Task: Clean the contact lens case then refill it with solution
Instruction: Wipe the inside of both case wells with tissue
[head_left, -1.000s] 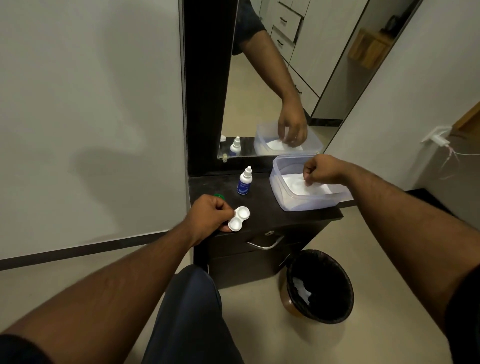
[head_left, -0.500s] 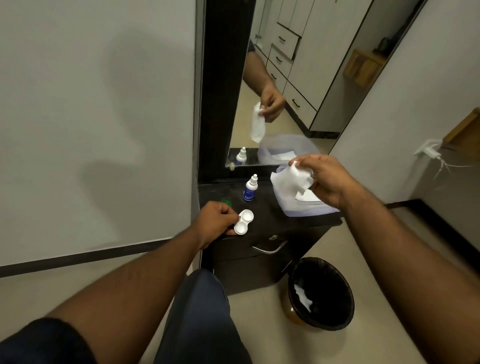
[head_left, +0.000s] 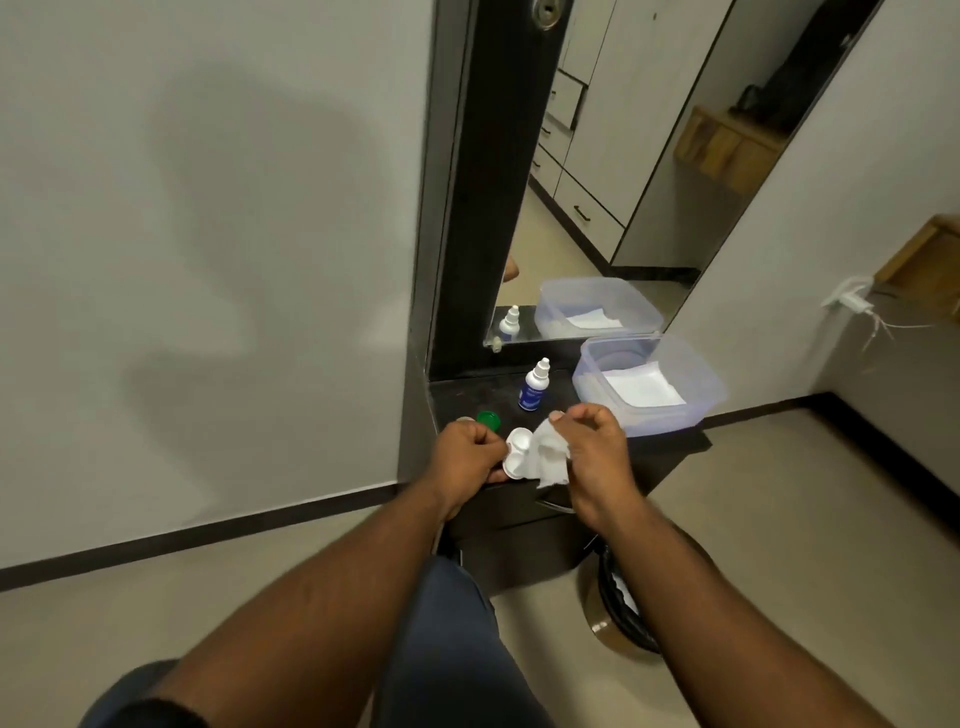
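The white two-well contact lens case (head_left: 517, 453) lies open at the front of the dark cabinet top (head_left: 467, 400). My left hand (head_left: 467, 460) pinches its left edge. A white tissue (head_left: 548, 460) is gripped in my right hand (head_left: 592, 452) and pressed against the right side of the case. A small solution bottle (head_left: 534, 387) with a blue label and white nozzle stands upright behind the case. A green cap (head_left: 489, 419) rests just behind my left hand.
A clear plastic tub (head_left: 691, 364) with white tissues inside sits at the right of the cabinet top. A mirror (head_left: 613, 182) rises behind it. A black-lined waste bin (head_left: 618, 608) stands on the floor below right. A drawer handle is under my right wrist.
My right hand lifted a tissue out of the tub and brought it down to the lens case. The left hand stayed on the case.
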